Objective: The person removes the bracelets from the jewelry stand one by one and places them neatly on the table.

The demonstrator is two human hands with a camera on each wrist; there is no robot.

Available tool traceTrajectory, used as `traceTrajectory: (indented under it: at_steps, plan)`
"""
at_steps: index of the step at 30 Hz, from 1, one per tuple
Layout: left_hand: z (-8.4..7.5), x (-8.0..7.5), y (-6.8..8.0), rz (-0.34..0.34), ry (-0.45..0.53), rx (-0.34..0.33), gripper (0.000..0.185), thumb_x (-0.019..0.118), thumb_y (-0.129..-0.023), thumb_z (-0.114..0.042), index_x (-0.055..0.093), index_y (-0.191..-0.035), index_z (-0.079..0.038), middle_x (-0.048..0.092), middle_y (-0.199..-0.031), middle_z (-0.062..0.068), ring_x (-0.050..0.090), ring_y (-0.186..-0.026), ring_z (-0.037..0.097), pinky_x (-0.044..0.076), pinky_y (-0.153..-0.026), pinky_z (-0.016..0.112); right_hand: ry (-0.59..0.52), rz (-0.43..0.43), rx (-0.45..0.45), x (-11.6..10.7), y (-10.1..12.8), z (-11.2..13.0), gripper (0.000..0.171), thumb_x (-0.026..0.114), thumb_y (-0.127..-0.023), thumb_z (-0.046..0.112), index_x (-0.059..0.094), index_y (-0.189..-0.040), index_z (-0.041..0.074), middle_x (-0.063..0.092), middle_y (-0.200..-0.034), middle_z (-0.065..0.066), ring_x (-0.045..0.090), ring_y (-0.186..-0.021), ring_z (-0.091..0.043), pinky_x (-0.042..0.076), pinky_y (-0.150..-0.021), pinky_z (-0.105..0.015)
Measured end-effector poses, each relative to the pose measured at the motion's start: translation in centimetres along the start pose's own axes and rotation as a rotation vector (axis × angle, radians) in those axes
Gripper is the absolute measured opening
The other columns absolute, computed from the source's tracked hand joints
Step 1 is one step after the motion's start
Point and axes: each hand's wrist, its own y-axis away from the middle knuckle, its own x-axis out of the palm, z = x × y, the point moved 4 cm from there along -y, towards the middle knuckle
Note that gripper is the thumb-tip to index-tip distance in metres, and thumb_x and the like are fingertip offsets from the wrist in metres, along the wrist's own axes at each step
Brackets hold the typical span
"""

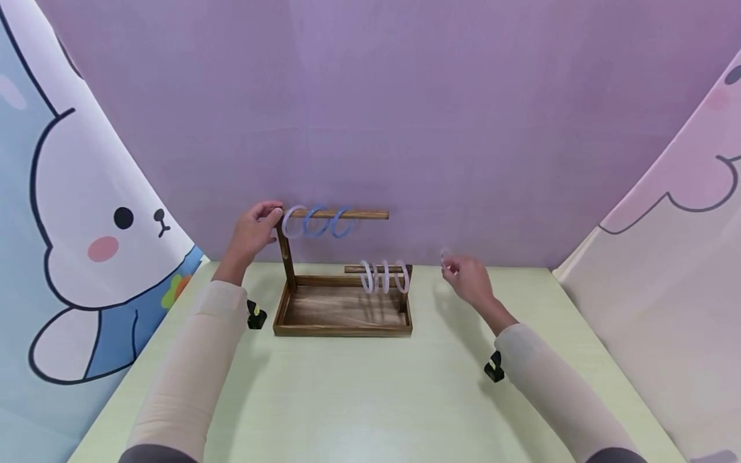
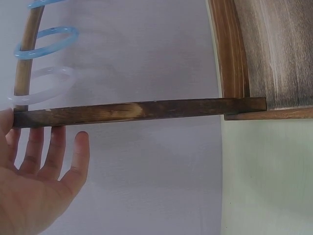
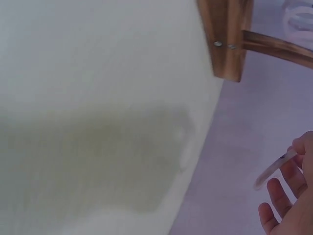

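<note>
A brown wooden bracelet stand [image 1: 287, 257] has a tray base and two horizontal bars. My left hand [image 1: 255, 228] holds the top of its tall left post, thumb and fingers at the corner; the post [image 2: 137, 111] crosses the left wrist view. On the upper bar [image 1: 370, 215] hang a pale bangle [image 1: 284, 226] and two blue bangles [image 1: 307, 225]. Several whitish bangles [image 1: 386, 278] hang on the lower bar [image 1: 350, 269]. Right of the stand, my right hand [image 1: 470, 281] pinches a translucent pale bangle [image 3: 274, 171], apart from both bars.
The stand's tray [image 1: 341, 331] rests on a pale green table [image 1: 359, 399]. Behind it is a purple backdrop [image 1: 463, 128]. Cartoon-printed cloths stand at the left [image 1: 75, 193] and right [image 1: 677, 257]. Small black devices [image 1: 494, 368] sit by both wrists.
</note>
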Motion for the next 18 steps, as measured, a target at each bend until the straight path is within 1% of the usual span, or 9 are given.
traceTrajectory:
  at_steps: [3,5,8,11,14,18]
  plan:
    - [-0.2,-0.1,0.1,-0.001,-0.002,0.019,0.048,0.051,-0.106,-0.044,0.055,-0.143,-0.014,0.055,-0.127,0.007,0.053,-0.114,0.019,0.059,-0.094,0.049,0.043,0.022,-0.001,0.3,0.3,-0.7,0.009,0.068,-0.093,0.016,0.076,-0.095,0.011,0.076,-0.087,-0.008,0.067,-0.073,-0.022,0.047,-0.061,-0.034]
    - [-0.2,-0.1,0.2,0.000,0.002,0.026,0.048,0.051,-0.106,-0.044,0.055,-0.144,-0.014,0.055,-0.127,0.006,0.053,-0.114,0.018,0.059,-0.093,0.049,0.068,0.030,0.003,0.4,0.5,-1.1,0.009,0.069,-0.092,0.016,0.076,-0.095,0.012,0.076,-0.085,-0.007,0.066,-0.073,-0.022,0.047,-0.061,-0.035]
    - [-0.3,-0.1,0.2,0.000,0.010,0.023,0.047,0.050,-0.106,-0.043,0.056,-0.143,-0.015,0.055,-0.127,0.006,0.052,-0.115,0.018,0.058,-0.095,0.051,0.106,0.045,-0.002,0.6,0.8,-1.6,0.011,0.069,-0.091,0.018,0.077,-0.095,0.012,0.075,-0.082,-0.006,0.065,-0.073,-0.024,0.048,-0.061,-0.039]
    - [-0.2,-0.1,0.1,-0.005,0.011,0.018,0.047,0.050,-0.106,-0.043,0.056,-0.142,-0.014,0.055,-0.125,0.005,0.052,-0.114,0.018,0.057,-0.097,0.053,0.143,0.066,0.006,0.9,1.1,-2.2,0.014,0.069,-0.092,0.020,0.079,-0.099,0.012,0.074,-0.080,-0.005,0.064,-0.076,-0.027,0.049,-0.063,-0.043]
    - [-0.2,-0.2,0.1,-0.004,0.011,0.015,0.047,0.051,-0.106,-0.044,0.056,-0.142,-0.014,0.054,-0.125,0.005,0.052,-0.115,0.019,0.057,-0.097,0.052,0.177,0.097,0.020,1.3,1.4,-2.7,0.020,0.068,-0.093,0.022,0.079,-0.106,0.012,0.073,-0.082,-0.006,0.064,-0.081,-0.030,0.051,-0.067,-0.048]
    - [-0.2,-0.1,0.3,0.003,0.013,0.003,0.048,0.051,-0.106,-0.045,0.056,-0.143,-0.016,0.054,-0.128,0.006,0.051,-0.118,0.021,0.056,-0.098,0.053,0.222,0.137,0.012,1.8,1.7,-3.1,0.023,0.067,-0.093,0.022,0.079,-0.110,0.013,0.072,-0.082,-0.006,0.063,-0.083,-0.030,0.052,-0.068,-0.049]
